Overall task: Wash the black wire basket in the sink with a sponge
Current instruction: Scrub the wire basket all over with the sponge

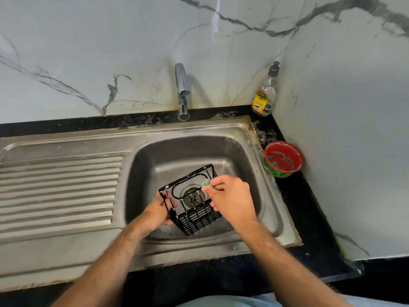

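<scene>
We held the black wire basket [194, 204] above the drain [194, 196] of the sink [155, 151], tilted, with its grid bottom toward us. Our left hand [158, 212] gripped the left side wires of the basket, fingers curled round them. Our right hand [230, 197], just right of the drain, pinched a small green sponge [206, 182] against the upper right rim. To do this step well, we judged that the left hand had to keep the basket steady while the sponge ran along each wire, and that we should turn the basket to reach the grid. Both forearms reached forward over the bench edge.
</scene>
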{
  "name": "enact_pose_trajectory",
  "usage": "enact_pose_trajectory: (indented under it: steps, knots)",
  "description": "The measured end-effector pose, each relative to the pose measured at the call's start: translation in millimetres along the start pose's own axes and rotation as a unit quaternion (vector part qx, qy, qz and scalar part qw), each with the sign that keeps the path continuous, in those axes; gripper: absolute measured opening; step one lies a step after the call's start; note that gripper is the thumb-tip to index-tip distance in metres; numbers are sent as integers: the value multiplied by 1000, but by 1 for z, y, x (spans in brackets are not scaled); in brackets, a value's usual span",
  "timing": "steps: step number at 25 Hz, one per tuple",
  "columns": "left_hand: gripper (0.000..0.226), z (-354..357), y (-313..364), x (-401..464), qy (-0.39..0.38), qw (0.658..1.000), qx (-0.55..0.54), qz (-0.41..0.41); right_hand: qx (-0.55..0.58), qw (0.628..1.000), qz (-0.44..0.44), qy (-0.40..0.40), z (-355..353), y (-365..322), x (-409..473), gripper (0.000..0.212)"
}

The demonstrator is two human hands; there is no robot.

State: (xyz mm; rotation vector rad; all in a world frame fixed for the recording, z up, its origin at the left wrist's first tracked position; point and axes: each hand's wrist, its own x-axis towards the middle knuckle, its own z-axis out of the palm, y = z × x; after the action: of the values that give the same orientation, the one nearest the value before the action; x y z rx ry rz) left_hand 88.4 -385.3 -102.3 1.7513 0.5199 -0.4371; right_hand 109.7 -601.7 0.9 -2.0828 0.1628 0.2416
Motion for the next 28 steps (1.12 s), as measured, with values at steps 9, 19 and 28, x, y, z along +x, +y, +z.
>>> enact_pose_trajectory:
  steps: [9, 19, 28]
  knots:
    - [12, 2, 18, -1, -22, 1000, -14, -1, -192, 980, -35, -37, 1, 1, 3, 30]
    - [10, -9, 14, 1, -25, 998, -52, -33, -169, 985, 16, -33, -18, -3, 16, 20]
    - [13, -4, 16, -6, -83, 995, -23, -55, -166, 978, 17, -126, -28, -8, 48, 26]
